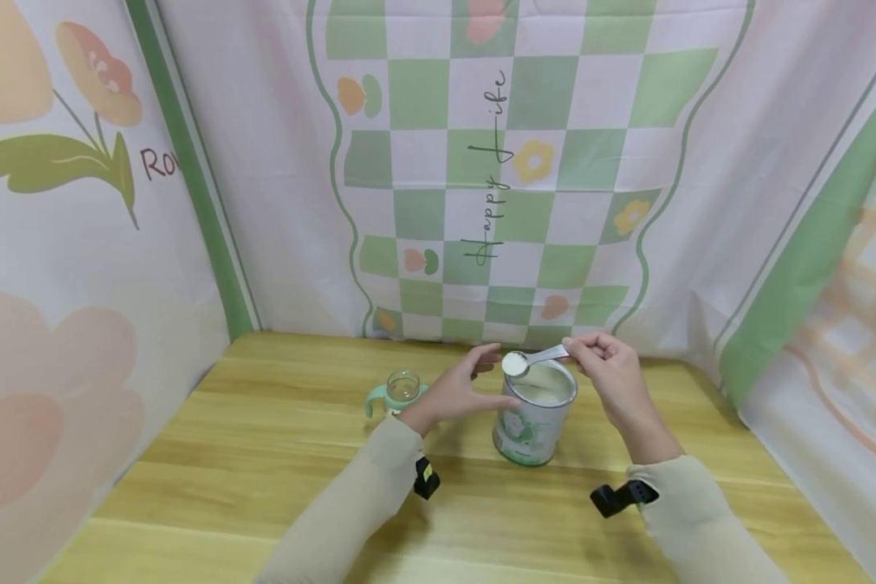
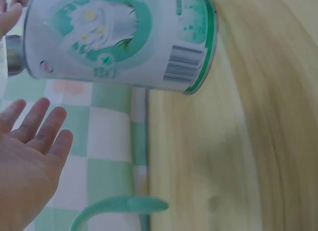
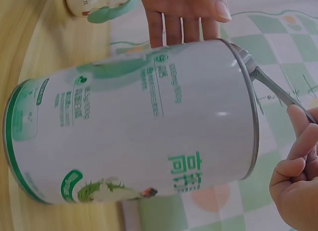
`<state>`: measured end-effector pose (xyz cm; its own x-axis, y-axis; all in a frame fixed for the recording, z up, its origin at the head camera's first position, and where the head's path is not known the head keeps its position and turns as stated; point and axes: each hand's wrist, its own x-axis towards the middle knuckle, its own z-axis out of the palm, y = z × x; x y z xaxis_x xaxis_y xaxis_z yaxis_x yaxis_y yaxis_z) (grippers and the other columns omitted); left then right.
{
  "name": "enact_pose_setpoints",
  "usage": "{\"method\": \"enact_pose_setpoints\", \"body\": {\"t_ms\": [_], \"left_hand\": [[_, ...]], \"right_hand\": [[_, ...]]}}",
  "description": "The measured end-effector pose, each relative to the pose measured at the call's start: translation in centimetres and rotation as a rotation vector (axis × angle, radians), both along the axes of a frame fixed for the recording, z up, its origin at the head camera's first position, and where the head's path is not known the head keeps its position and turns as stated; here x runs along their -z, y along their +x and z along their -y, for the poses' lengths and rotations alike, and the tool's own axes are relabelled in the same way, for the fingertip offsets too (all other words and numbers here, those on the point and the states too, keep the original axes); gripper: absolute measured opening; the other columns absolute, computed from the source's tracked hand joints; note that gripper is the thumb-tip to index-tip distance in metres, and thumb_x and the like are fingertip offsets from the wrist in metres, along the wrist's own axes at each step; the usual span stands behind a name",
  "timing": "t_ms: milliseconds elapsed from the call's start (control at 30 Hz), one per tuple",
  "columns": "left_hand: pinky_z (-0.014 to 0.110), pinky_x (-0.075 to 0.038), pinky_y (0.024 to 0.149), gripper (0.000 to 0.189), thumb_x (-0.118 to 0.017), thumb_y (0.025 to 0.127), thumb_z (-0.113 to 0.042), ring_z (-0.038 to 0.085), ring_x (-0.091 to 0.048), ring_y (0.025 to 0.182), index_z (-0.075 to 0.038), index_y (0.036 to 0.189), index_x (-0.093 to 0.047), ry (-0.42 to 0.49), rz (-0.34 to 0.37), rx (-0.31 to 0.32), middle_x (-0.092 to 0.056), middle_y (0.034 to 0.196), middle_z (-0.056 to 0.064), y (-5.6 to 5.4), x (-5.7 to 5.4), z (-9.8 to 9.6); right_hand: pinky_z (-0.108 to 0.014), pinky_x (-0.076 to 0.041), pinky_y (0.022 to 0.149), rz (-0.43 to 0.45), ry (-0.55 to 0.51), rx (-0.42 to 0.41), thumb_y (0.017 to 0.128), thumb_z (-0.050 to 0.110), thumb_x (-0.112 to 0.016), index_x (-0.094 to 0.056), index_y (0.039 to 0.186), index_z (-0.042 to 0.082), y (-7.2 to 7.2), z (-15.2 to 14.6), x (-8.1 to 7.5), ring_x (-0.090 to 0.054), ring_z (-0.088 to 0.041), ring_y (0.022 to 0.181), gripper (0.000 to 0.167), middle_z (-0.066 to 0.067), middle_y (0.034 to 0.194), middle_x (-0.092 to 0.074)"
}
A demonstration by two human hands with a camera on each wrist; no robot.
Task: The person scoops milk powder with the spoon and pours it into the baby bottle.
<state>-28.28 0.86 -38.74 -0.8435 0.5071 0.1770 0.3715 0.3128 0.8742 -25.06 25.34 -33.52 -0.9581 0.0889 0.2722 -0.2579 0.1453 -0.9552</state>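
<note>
My right hand (image 1: 613, 381) pinches the handle of a metal measuring spoon (image 1: 547, 354). White powder fills the spoon's bowl, which is over the left rim of an opened milk powder can (image 1: 529, 434). Pale powder shows inside the can, which stands upright on the table. My left hand (image 1: 463, 389) is held beside the can's left side, fingers extended and thumb apart, with nothing in it. In the left wrist view its fingers (image 2: 47, 124) are spread below the can. Left of that hand stands a clear baby bottle (image 1: 403, 385) with green handles, partly hidden by the wrist.
A wooden table (image 1: 212, 454) carries the can and bottle. Behind it hangs a checkered green and white curtain (image 1: 474, 162), close to the table's back edge. Printed fabric also hangs at both sides. Each wrist wears a black camera strap (image 1: 624, 496).
</note>
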Motion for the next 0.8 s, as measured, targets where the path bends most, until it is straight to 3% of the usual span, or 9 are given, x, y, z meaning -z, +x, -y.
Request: {"method": "enact_pose_setpoints", "body": {"t_ms": [233,433,600,800], "left_hand": [[0.040,-0.034,0.114,0.083,-0.083,0.083,-0.041,0.016,-0.045,0.134,-0.026,0.152,-0.039,0.003,-0.033,0.001,-0.052,0.144,-0.004,-0.1,-1.0,2.0],[0.037,-0.032,0.114,0.077,-0.082,0.086,-0.037,0.016,-0.045,0.134,-0.020,0.150,-0.043,0.017,-0.073,0.013,-0.054,0.142,-0.001,-0.2,-1.7,3.9],[0.038,-0.036,0.112,0.076,-0.082,0.084,-0.041,0.015,-0.046,0.133,-0.023,0.148,-0.046,-0.009,-0.088,-0.006,-0.054,0.142,0.001,-0.2,-1.9,5.2],[0.040,-0.036,0.111,0.077,-0.082,0.083,-0.044,0.016,-0.046,0.133,-0.022,0.148,-0.046,-0.014,-0.080,-0.024,-0.054,0.143,0.000,-0.1,-1.8,6.9]], "right_hand": [[-0.019,-0.054,0.068,-0.022,-0.003,-0.011,0.095,0.016,-0.072,-0.067,0.091,0.003,-0.2,1.3,0.0,-0.066,-0.009,0.072,0.015,0.002,0.077,-0.071],[-0.019,-0.049,0.062,-0.026,0.032,-0.019,0.095,0.017,-0.071,-0.067,0.093,0.002,-0.1,2.7,-0.1,-0.060,-0.009,0.069,0.017,0.006,0.076,-0.071],[-0.023,-0.052,0.072,-0.016,0.050,-0.036,0.096,0.022,-0.071,-0.066,0.095,0.001,-0.2,3.7,-0.1,-0.062,-0.014,0.077,0.021,0.006,0.079,-0.072],[-0.030,-0.053,0.078,-0.007,0.102,-0.052,0.097,0.028,-0.070,-0.064,0.100,-0.001,-0.4,4.7,-0.1,-0.062,-0.023,0.084,0.029,-0.006,0.087,-0.073]]}}
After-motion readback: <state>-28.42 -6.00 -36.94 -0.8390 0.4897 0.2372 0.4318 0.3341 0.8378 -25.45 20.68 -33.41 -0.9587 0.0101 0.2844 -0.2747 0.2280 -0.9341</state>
